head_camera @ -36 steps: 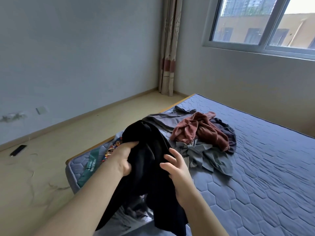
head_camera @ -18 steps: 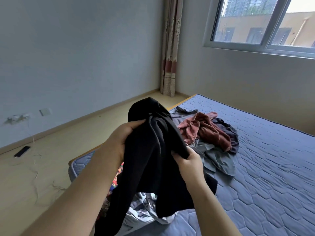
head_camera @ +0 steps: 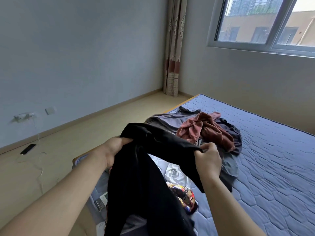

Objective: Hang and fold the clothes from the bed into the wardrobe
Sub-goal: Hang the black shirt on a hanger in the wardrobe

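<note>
Both hands, left [head_camera: 113,149] and right [head_camera: 208,160], pinch a black garment [head_camera: 146,181] held above the bed's [head_camera: 272,159] near edge. It looks soft, light, floppy; best held along its top hem.

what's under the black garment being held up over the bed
Beneath the black garment, gripped by the left hand and right hand, lie a white cloth and a colourful printed piece on the blue mattress. The garment covers how far they extend.
</note>
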Demonstrator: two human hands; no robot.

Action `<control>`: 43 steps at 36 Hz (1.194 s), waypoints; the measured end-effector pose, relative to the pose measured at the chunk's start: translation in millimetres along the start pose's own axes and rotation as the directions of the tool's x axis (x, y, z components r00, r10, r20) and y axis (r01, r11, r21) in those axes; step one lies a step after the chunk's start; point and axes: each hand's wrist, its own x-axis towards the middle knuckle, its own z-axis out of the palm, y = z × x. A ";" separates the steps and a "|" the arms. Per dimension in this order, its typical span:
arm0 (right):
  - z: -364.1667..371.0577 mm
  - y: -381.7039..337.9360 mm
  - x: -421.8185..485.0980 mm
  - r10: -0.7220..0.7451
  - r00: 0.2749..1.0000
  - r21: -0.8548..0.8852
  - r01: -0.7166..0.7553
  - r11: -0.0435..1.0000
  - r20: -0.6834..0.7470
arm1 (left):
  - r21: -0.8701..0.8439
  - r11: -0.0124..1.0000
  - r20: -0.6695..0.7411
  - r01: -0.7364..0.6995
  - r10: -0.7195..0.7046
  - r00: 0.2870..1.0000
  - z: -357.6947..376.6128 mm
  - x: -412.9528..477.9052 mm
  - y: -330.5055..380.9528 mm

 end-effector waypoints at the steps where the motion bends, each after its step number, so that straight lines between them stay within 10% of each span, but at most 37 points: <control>1: 3.4 1.8 -1.8 0.035 0.999 0.038 -0.035 0.999 0.016 | -0.019 0.999 0.024 0.039 -0.039 0.999 1.2 -1.0 0.3; 6: 22.9 9.9 -22.8 0.019 0.946 0.226 -0.097 0.969 0.324 | -0.185 0.975 0.049 0.122 -0.115 0.992 4.3 -1.4 6.5; 13: 44.2 22.8 -51.5 -0.141 0.618 0.265 -0.113 0.958 0.773 | -0.346 0.938 0.154 0.039 0.016 0.988 8.8 -3.2 20.8; 17: 44.6 21.5 -49.9 -0.157 0.698 0.190 0.030 0.981 0.698 | -0.409 0.913 0.140 0.001 0.061 0.988 3.4 -1.9 29.7; 27: 35.2 -2.7 -42.3 -0.040 0.802 0.502 -0.333 0.798 0.596 | -0.185 0.977 -0.216 -0.105 0.064 0.974 -12.1 8.0 21.0; 32: 28.9 -16.4 -39.1 -0.082 0.803 0.616 -0.384 0.688 0.591 | 0.318 0.900 -0.415 -0.297 0.414 0.810 -7.0 22.4 -3.9; 37: 30.3 -30.4 -38.5 -0.168 0.798 0.636 -0.312 0.706 0.578 | 0.693 0.524 0.143 -0.495 0.573 0.807 8.3 10.5 -22.5; 43: 30.2 -33.1 -39.0 -0.223 0.796 0.636 -0.244 0.732 0.562 | 0.561 0.698 0.452 -0.445 0.192 0.871 18.7 2.1 -33.0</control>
